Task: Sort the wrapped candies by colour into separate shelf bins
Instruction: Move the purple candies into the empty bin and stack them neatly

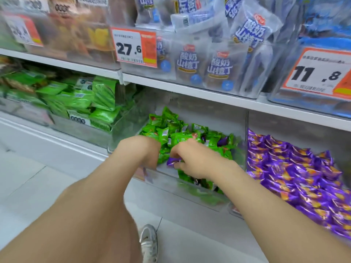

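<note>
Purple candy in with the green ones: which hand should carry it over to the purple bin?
Right. The right hand already has the purple candy in its grip, and it is on the side nearer the purple bin. The left hand is farther away, fingers down among the green candies.

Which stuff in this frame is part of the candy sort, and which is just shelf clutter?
In the job: right hand pinching a stray purple candy; left hand; green candies in the middle bin; purple candies piled to its right.
Just lying about: green packets, blue-and-white bags above, price tags, shoe.
</note>
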### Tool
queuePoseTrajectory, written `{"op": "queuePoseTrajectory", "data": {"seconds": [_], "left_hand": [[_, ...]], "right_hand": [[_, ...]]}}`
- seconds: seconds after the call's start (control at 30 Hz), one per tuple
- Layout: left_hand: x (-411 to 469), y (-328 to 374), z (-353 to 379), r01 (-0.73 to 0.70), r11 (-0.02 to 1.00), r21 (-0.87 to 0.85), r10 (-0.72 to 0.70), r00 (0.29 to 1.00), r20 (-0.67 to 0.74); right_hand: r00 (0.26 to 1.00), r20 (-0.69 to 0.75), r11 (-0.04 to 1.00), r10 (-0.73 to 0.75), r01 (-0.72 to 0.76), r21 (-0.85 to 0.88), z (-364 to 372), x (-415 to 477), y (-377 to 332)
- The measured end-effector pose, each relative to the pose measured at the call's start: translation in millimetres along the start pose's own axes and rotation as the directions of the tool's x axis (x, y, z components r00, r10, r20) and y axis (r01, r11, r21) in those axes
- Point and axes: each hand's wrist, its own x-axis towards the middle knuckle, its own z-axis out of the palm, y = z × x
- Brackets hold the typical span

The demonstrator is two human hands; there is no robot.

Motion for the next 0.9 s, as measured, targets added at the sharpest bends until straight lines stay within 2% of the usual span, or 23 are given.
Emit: {"op": "queuePoseTrajectory", "data": {"seconds": [0.1, 0.17, 0.3, 0.33, 0.4, 0.5, 0.6, 0.63, 0.7, 0.73, 0.77, 0.83, 0.9], "left_hand": [[3.3, -4.8, -5.4, -0.042, 0.997, 0.07, 0.035, 0.994, 0.108], [2.8, -6.2, -8.5, -0.051, 0.996, 0.078, 0.04, 0.991, 0.131], [-3.0, -4.4, -11.6, -0.105, 0.994, -0.029, 0.107, 0.987, 0.123], [-5.1, -4.7, -12.4, -0.118, 0.991, -0.064, 0.125, 0.985, 0.117], [-7.8, -8.9, -12.5, -0.142, 0.98, -0.139, 0.155, 0.984, 0.085], [-9.7, -23.0, -9.8, -0.169, 0.953, -0.253, 0.158, 0.985, -0.064], [-16.7, -35.6, -8.3, -0.185, 0.874, -0.449, 0.071, 0.964, -0.258], [-19.4, -36.3, -7.9, -0.198, 0.841, -0.504, 0.034, 0.948, -0.315], [-28.3, -29.5, -9.0, -0.245, 0.763, -0.598, -0.031, 0.911, -0.412], [-32.6, -23.2, -10.6, -0.274, 0.685, -0.675, -0.062, 0.901, -0.429], [-36.9, -14.7, -12.6, -0.293, 0.565, -0.771, -0.085, 0.909, -0.407], [-45.3, 3.5, -17.3, -0.261, 0.281, -0.924, -0.069, 0.954, -0.29], [-50.9, 17.2, -22.0, -0.19, 0.065, -0.98, 0.005, 0.982, -0.19]], "right_hand": [[0.998, 0.044, 0.996, 0.036, -0.032, -0.089, 9.4, 13.3, -1.8], [0.999, 0.013, 0.984, 0.03, -0.027, -0.177, 12.4, 16.9, -3.0], [0.999, -0.021, 0.963, 0.042, -0.046, -0.264, 18.3, 21.5, -8.2], [0.998, -0.025, 0.973, 0.062, -0.066, -0.222, 19.3, 23.1, -7.8], [0.991, -0.04, 0.991, 0.13, -0.131, -0.021, 17.8, 23.2, -3.8], [0.967, -0.058, 0.92, 0.249, -0.217, 0.325, 6.8, 20.4, 1.1], [0.924, -0.031, 0.706, 0.382, -0.27, 0.655, -12.8, 7.1, -0.8], [0.909, -0.026, 0.598, 0.415, -0.252, 0.761, -18.7, 1.7, -1.8], [0.896, 0.04, 0.31, 0.443, -0.195, 0.931, -28.9, -10.4, -6.1], [0.898, 0.086, 0.158, 0.431, -0.169, 0.973, -32.2, -16.1, -7.2], [0.901, 0.12, 0.034, 0.417, -0.148, 0.988, -34.0, -21.2, -7.8], [0.896, 0.168, -0.116, 0.412, -0.132, 0.984, -37.2, -30.8, -7.8], [0.881, 0.205, -0.217, 0.426, -0.121, 0.969, -40.8, -39.8, -4.4]]}}
